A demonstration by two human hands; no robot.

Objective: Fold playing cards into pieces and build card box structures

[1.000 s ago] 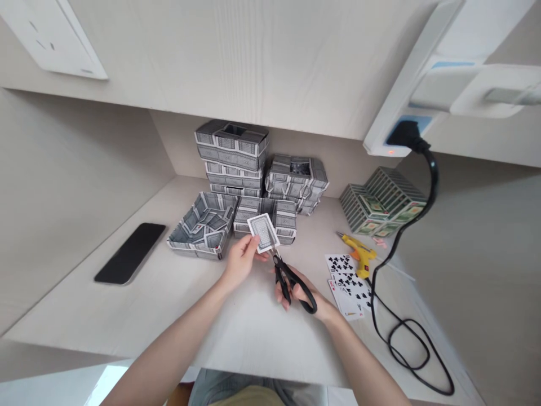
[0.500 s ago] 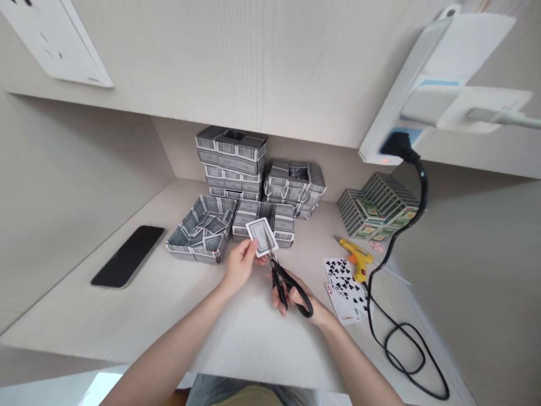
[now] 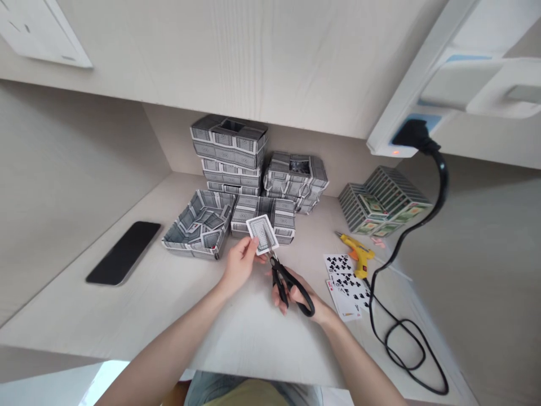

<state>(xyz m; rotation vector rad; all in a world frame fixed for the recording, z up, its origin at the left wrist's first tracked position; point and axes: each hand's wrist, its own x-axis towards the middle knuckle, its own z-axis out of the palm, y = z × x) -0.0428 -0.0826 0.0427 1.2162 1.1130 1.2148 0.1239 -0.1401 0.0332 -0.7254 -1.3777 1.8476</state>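
Near the middle of the frame, the left hand (image 3: 240, 262) pinches a playing card (image 3: 261, 232) by its lower-left edge, thumb on top, patterned back showing; that edge grip seems meant to steady the card while leaving its right side free for the blades. The right hand (image 3: 295, 294) grips black-handled scissors (image 3: 276, 265), angled up and left so that the blades meet the card's lower-right part, one visible over its back; how far they are open is too small to tell.

Just beyond the card sits a low box made of cards (image 3: 284, 220). To its left, a card-built tray (image 3: 198, 248) holds loose cards, its walls probably keeping them together. Behind, upper centre, card-built boxes stand in a taller stack (image 3: 230, 149) and a shorter stack (image 3: 296, 180), likely to save surface.

At centre right, a yellow glue gun (image 3: 358, 254) lies beside face-up cards (image 3: 342, 282), nozzle pointing up-left, its cord (image 3: 393, 332) looping at lower right, perhaps for slack. Green-striped packs (image 3: 386, 200) stand beyond it. A phone (image 3: 124, 254) lies at left, well apart from the hands.
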